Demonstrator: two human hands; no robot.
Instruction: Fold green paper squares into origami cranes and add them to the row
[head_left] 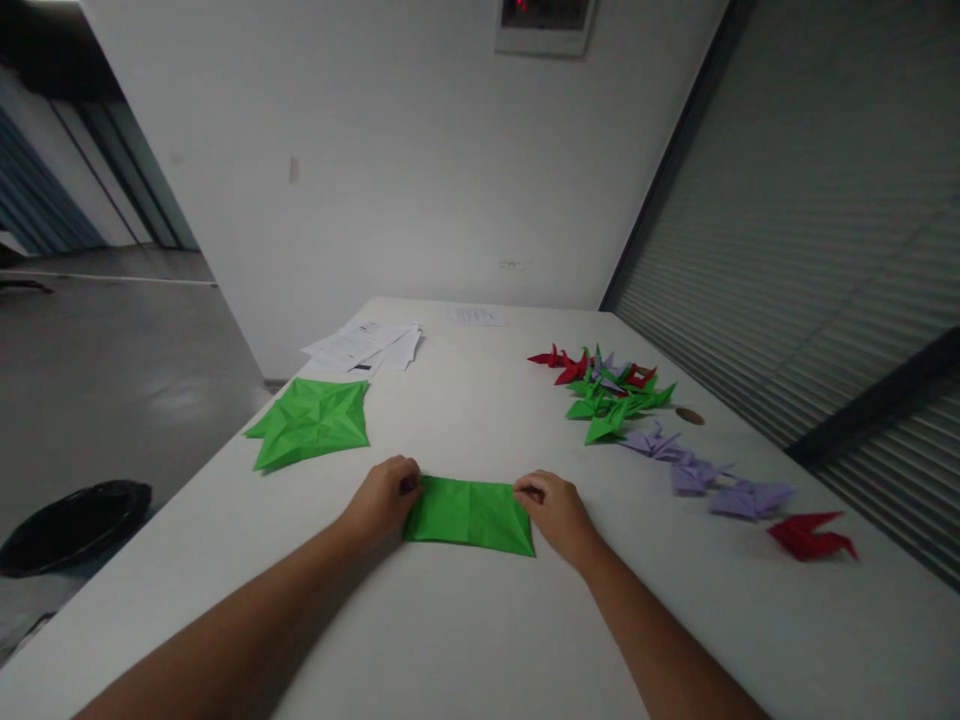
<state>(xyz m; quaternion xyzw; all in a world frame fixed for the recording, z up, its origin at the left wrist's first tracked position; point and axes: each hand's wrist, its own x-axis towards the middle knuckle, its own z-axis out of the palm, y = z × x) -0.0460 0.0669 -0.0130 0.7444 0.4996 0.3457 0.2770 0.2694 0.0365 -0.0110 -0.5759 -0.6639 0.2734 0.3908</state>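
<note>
A green sheet of origami paper [469, 515], folded into a rectangle with a crease down its middle, lies on the white table [465, 640] in front of me. My left hand [386, 495] pinches its far left corner between thumb and fingers. At the opposite end, my right hand [555, 510] grips the far right corner the same way. Creased green sheets [319, 420] lie spread out beyond my left hand. To the right sit several folded paper cranes: green cranes [611, 415], purple cranes [750, 497] and a red crane [810, 537] nearest me.
Printed papers [364, 345] lie at the table's far left, and another sheet [476, 316] near the wall. A round brown cable hole [690, 415] is by the right edge. Window blinds [810, 220] rise along the right. A black-lined bin [75, 525] stands on the floor at left.
</note>
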